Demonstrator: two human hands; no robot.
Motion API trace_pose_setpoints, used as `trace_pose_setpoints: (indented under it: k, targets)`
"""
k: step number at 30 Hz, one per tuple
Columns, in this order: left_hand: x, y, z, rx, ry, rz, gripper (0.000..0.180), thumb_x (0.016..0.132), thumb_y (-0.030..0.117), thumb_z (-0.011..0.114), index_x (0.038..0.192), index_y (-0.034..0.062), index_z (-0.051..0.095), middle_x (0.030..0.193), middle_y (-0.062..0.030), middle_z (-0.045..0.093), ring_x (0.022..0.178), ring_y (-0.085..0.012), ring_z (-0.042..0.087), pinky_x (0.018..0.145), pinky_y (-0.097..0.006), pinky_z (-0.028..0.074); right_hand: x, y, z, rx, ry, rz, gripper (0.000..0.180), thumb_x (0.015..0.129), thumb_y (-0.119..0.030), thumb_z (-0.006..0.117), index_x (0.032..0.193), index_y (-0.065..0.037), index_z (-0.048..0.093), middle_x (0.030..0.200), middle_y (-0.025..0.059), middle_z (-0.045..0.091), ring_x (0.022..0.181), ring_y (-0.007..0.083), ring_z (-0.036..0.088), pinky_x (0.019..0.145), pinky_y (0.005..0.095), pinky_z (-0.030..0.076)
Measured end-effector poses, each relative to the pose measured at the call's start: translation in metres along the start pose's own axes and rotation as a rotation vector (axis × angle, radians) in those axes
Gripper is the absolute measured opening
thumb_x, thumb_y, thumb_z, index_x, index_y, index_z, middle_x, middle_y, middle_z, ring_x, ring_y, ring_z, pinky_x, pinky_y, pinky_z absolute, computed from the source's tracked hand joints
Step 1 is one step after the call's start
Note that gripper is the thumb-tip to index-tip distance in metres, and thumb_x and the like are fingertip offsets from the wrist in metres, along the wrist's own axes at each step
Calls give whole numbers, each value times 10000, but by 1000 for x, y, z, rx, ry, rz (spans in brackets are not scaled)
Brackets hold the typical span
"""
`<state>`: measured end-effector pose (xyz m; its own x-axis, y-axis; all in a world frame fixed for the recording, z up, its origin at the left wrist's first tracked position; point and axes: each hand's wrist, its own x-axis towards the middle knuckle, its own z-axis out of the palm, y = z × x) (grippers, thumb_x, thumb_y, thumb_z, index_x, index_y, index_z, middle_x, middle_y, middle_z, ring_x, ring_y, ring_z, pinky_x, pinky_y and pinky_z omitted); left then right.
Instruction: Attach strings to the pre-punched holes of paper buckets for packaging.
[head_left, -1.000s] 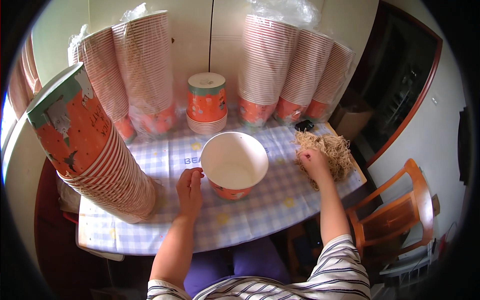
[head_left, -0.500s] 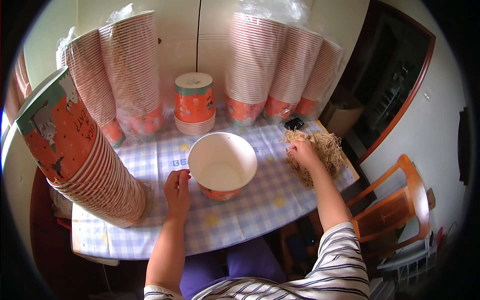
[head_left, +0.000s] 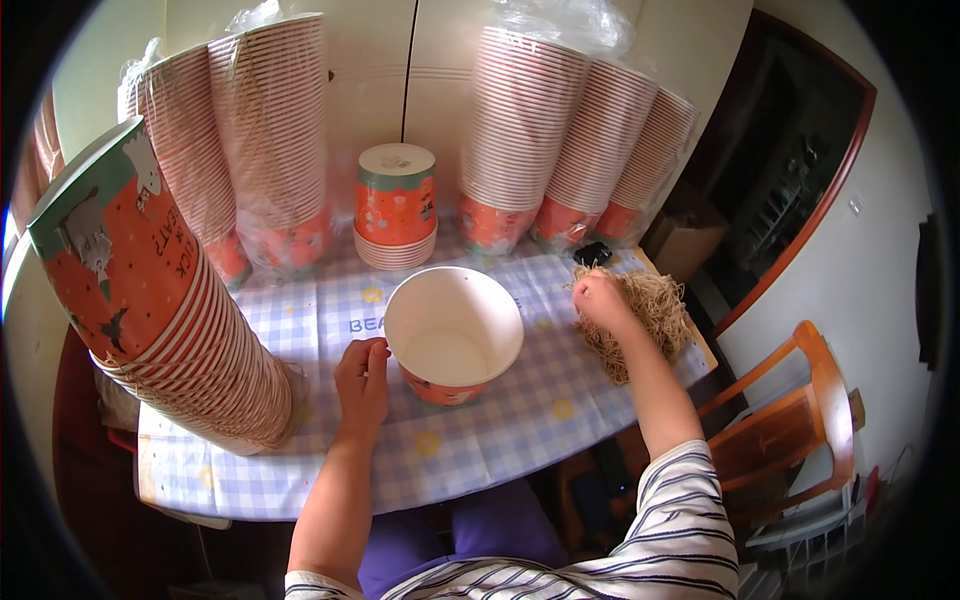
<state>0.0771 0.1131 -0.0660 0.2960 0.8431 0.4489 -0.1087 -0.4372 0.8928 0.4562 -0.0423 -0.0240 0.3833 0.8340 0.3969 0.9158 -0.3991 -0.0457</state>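
A round paper tub (head_left: 455,340), white inside and orange-red and green outside, stands upright with its mouth facing me. Small holes show near its rim. My left hand (head_left: 362,380) is closed beside the tub's left side, its fingertips at the outer wall just below the rim. Whatever is between those fingers is too small to make out. On the right lies a tangled heap of tan cords (head_left: 650,310). Over the heap's far left edge, my right hand (head_left: 600,298) is pinched on cord; its fingertips are partly hidden.
A tall leaning stack of tubs (head_left: 190,310) rises at the left. Upside-down nested tubs (head_left: 397,210) stand behind the single tub. Plastic-wrapped stacks (head_left: 520,130) line the back. A small black object (head_left: 593,253) lies beyond the cords. A wooden chair (head_left: 775,430) stands at right.
My right hand has shifted slightly left and away from me at the cord heap. My left hand stays beside the tub. The whole view has shifted a little.
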Motion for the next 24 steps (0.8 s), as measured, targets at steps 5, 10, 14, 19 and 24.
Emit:
trace_pose_setpoints:
  k: [5, 10, 14, 19, 24]
  targets:
    - [-1, -4, -1, 45, 3, 19, 152, 921, 99, 544, 894, -14, 641, 774, -89, 615, 714, -166, 578, 656, -285, 450, 18, 3, -30, 574, -98, 205, 83, 767, -113, 674, 745, -35, 657, 765, 42, 610, 670, 140, 566, 614, 292, 462]
    - [-1, -7, -1, 19, 14, 20, 151, 922, 97, 542, 894, -12, 642, 781, -90, 614, 716, -170, 579, 657, -289, 452, 28, -11, -56, 877, -189, 361, 81, 837, -107, 642, 824, -27, 633, 757, 6, 621, 678, 72, 534, 630, 234, 445]
    - [-2, -5, -2, 8, 17, 15, 153, 925, 99, 540, 896, -10, 642, 791, -89, 615, 718, -167, 577, 652, -281, 447, 38, -22, -75, 1173, -119, 316, 86, 894, -109, 607, 875, -25, 609, 795, 7, 614, 684, 77, 532, 648, 230, 451]
    - [-3, -3, -1, 18, 6, 3, 150, 926, 101, 540, 896, -7, 639, 792, -84, 611, 711, -161, 563, 635, -280, 437, 59, -40, -126, 1430, 53, 279, 118, 949, -165, 553, 953, -48, 572, 884, 53, 635, 779, 130, 603, 710, 277, 514]
    - [-2, -3, -1, 19, 11, 16, 147, 927, 100, 542, 890, -9, 634, 787, -85, 607, 709, -162, 559, 633, -281, 435, 81, -62, -189, 1508, 320, 80, 111, 952, -175, 555, 935, -65, 550, 809, 48, 599, 603, 83, 506, 542, 238, 426]
